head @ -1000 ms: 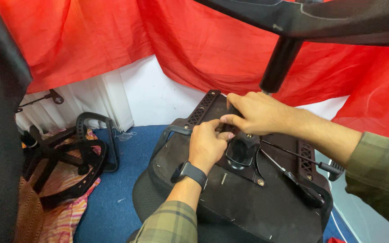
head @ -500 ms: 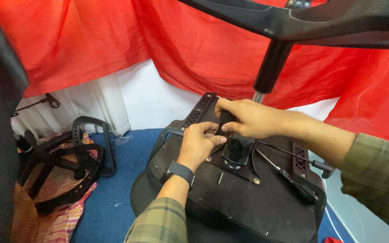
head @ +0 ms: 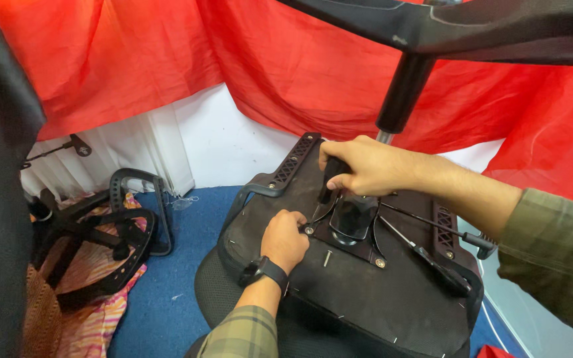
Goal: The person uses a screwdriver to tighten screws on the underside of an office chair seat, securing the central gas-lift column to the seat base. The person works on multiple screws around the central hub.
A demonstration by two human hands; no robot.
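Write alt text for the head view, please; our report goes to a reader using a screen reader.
Two bare hands work on the underside of an upturned black office chair seat: the right hand grips a black tool handle over the metal mechanism plate, and the left hand, wearing a black wristwatch, pinches at the plate's corner. A loose screw lies on the seat, before red cloth.

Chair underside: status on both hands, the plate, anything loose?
Right hand gripping black tool handle. Left hand at mechanism plate corner. Loose bolt on seat base.
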